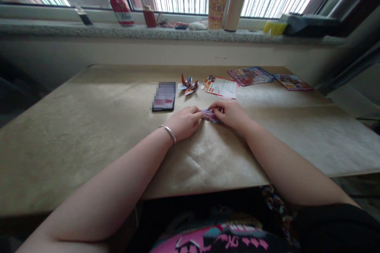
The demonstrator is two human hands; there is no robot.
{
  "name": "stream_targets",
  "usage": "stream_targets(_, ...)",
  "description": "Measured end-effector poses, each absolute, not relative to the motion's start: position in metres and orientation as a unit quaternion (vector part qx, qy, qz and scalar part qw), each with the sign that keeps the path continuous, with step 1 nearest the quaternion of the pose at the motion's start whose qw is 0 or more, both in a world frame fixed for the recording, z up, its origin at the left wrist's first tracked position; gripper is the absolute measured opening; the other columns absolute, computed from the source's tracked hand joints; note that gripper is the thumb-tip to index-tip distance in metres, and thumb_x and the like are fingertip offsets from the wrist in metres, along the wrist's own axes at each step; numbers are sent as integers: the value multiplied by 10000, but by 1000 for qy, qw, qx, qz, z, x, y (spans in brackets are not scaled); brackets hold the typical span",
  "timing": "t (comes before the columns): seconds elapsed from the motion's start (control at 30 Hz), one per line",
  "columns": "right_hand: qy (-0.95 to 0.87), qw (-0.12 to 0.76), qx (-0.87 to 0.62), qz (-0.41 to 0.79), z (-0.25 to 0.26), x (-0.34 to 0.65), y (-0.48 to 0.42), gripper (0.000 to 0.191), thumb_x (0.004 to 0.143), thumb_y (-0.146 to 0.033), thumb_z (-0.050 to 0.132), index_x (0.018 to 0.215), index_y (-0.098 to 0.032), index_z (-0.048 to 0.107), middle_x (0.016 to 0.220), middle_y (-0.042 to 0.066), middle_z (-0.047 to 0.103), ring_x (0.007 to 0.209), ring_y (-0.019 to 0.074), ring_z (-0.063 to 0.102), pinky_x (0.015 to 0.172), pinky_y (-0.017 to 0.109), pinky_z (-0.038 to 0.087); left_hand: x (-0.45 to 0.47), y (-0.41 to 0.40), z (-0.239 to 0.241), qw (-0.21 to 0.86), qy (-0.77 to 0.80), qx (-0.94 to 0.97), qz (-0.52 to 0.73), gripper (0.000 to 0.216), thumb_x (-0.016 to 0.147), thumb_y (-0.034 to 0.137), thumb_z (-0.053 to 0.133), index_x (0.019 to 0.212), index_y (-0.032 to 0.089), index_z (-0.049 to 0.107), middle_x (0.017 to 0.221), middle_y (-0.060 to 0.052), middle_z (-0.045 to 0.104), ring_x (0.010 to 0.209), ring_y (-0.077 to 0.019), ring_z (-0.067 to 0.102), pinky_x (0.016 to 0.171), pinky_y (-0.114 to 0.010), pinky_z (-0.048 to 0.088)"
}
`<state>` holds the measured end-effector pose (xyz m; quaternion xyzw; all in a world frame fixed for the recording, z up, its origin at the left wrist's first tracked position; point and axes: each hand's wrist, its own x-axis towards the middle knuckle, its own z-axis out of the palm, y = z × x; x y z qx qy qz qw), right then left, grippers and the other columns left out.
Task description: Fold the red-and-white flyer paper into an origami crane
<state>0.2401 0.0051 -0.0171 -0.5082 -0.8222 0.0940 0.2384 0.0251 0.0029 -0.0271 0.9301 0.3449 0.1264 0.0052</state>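
Observation:
My left hand (pixel 184 121) and my right hand (pixel 230 114) meet over a small piece of printed, purplish folded paper (pixel 209 115) that lies on the brown paper-covered table (pixel 89 134). Both hands have curled fingers pinching and pressing the paper's ends. A thin silver bracelet (pixel 170 133) circles my left wrist. Much of the paper is hidden under the fingers.
Beyond my hands lie a dark phone (pixel 164 96), a folded paper crane (pixel 188 84), a white leaflet (pixel 222 87) and two coloured leaflets (pixel 251 76) (pixel 291 81). The windowsill (pixel 59 28) carries a red can (pixel 121 10), a paper cup (pixel 217 9) and a yellow object (pixel 274 27).

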Motion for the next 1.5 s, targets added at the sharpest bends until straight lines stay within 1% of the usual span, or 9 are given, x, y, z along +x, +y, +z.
stream_targets(0.13,-830,254,-489,84,-26,243,12,230,800,-137,568,924,-180,757,905,65,732,785,158,633,742,263,472,25,6,-29,20,340,931,130,328,871,152,467,1149,164,641,1094,-104,617,999,-209,591,940,-335,489)
stream_targets(0.23,-851,232,-460,100,-31,244,16,293,792,-57,530,914,-182,766,945,71,733,880,177,646,835,286,481,25,6,-29,33,337,932,128,331,870,150,462,1148,155,642,1111,-112,614,1005,-212,594,937,-330,489)
stream_targets(0.37,-857,214,-456,113,-31,246,17,365,776,-6,512,948,-199,771,988,71,720,907,178,646,855,291,486,24,5,-27,27,345,930,121,326,882,150,437,1137,163,639,1114,-108,621,993,-210,606,914,-330,495)
stream_targets(0.63,-900,170,-387,106,-22,245,10,209,806,-128,617,924,-208,769,866,59,702,839,177,615,802,302,464,25,4,-21,-18,376,919,116,326,954,401,454,1061,180,667,1145,-97,651,1033,-248,608,940,-394,466)
stream_targets(0.93,-907,193,-367,71,-22,244,10,176,838,-253,656,983,-203,742,1036,73,712,1010,216,590,927,354,442,29,-5,-20,-9,390,914,108,499,846,545,578,1150,152,634,1218,-122,624,1107,-285,577,993,-422,432)
stream_targets(1.03,-904,172,-389,52,-20,242,8,200,834,-308,670,986,-197,739,984,85,715,984,231,583,893,366,446,28,-5,-20,-19,378,919,111,473,854,498,584,1178,157,633,1201,-111,631,1085,-280,582,983,-423,431)
stream_targets(1.2,-903,155,-399,26,-16,237,1,191,832,-317,671,971,-211,748,927,81,705,942,231,568,822,348,447,23,3,-24,-40,363,922,130,335,925,396,496,1151,221,671,1018,-80,650,938,-230,600,862,-368,474)
stream_targets(1.37,-908,157,-389,13,-15,236,-1,173,859,-290,630,944,-203,753,979,80,711,955,224,565,844,340,446,21,8,-27,-31,345,926,153,312,929,313,492,1164,193,660,1057,-83,671,990,-232,596,918,-376,468)
stream_targets(1.5,-906,143,-397,10,-14,235,-1,184,869,-296,616,956,-203,749,933,80,719,932,216,570,815,325,436,23,8,-26,-17,364,917,164,259,894,263,522,1081,150,659,1052,-95,688,1016,-246,603,950,-390,464)
